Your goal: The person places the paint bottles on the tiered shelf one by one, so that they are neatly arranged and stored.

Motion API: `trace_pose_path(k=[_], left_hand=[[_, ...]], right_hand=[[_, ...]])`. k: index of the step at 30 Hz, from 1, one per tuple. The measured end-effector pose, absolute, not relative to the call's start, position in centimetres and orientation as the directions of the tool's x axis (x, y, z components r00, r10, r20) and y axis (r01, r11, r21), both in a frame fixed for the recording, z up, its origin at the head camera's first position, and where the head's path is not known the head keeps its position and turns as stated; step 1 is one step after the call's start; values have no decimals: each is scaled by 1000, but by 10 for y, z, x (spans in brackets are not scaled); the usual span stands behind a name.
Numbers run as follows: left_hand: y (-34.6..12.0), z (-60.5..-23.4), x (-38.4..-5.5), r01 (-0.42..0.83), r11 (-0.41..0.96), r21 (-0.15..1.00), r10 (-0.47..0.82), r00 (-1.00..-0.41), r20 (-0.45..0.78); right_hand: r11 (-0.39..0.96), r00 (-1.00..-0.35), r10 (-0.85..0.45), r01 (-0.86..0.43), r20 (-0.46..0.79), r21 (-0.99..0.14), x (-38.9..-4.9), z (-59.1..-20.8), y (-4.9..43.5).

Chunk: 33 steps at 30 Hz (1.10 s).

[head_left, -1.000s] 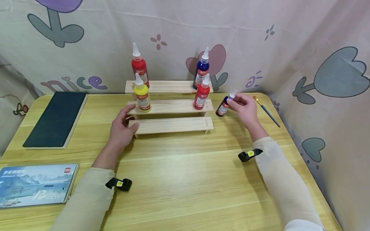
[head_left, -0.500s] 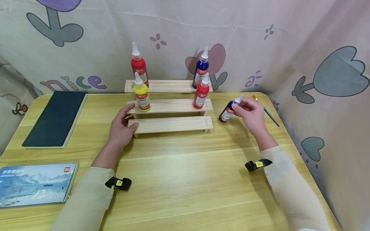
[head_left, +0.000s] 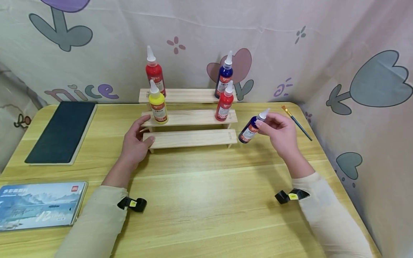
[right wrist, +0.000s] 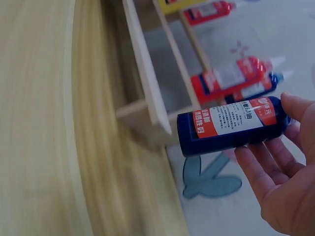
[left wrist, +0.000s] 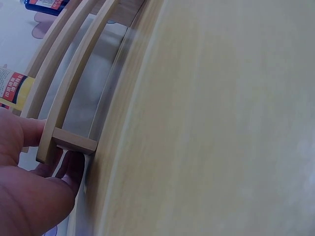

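My left hand [head_left: 135,143] grips the left end of a three-step wooden rack [head_left: 190,139], thumb over the lowest step and fingers curled round its end support [left wrist: 74,140]. My right hand [head_left: 279,132] holds a dark blue squeeze bottle [head_left: 249,130] near its white nozzle cap. This bottle leans, base toward the right end of the lowest step [right wrist: 147,69]. A yellow bottle [head_left: 158,109] stands on the middle step's left and a red bottle [head_left: 224,106] on its right. The top step bears another red bottle [head_left: 155,73] at left and a second blue bottle [head_left: 224,77] at right.
A paintbrush [head_left: 297,123] lies on the table [head_left: 200,200] beyond my right hand. To the left are a dark notebook [head_left: 61,132] and a blue box with a landscape picture [head_left: 42,206]. A printed curtain [head_left: 129,43] hangs close behind the rack.
My right hand has brought the blue bottle toward me, first drifting right, then back left beside the lowest step. My left hand stays on the rack, and the other bottles stand where they were.
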<state>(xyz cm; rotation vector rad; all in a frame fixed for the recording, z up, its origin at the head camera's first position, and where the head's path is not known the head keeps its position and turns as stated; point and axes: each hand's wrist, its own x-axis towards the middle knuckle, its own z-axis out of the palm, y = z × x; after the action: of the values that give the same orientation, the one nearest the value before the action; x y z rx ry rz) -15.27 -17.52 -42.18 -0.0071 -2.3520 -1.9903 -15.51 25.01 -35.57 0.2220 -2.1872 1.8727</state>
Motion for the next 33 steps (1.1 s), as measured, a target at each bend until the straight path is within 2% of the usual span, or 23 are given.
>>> trace_pose_path(k=[21, 33], left_hand=[[-176, -423, -153, 57, 163, 985, -31, -998, 63], [-176, -423, -154, 38, 167, 985, -35, -998, 44]], right_hand=[[122, -927, -132, -366, 350, -923, -160, -345, 165], [165, -921, -242, -350, 306, -922, -171, -350, 127]])
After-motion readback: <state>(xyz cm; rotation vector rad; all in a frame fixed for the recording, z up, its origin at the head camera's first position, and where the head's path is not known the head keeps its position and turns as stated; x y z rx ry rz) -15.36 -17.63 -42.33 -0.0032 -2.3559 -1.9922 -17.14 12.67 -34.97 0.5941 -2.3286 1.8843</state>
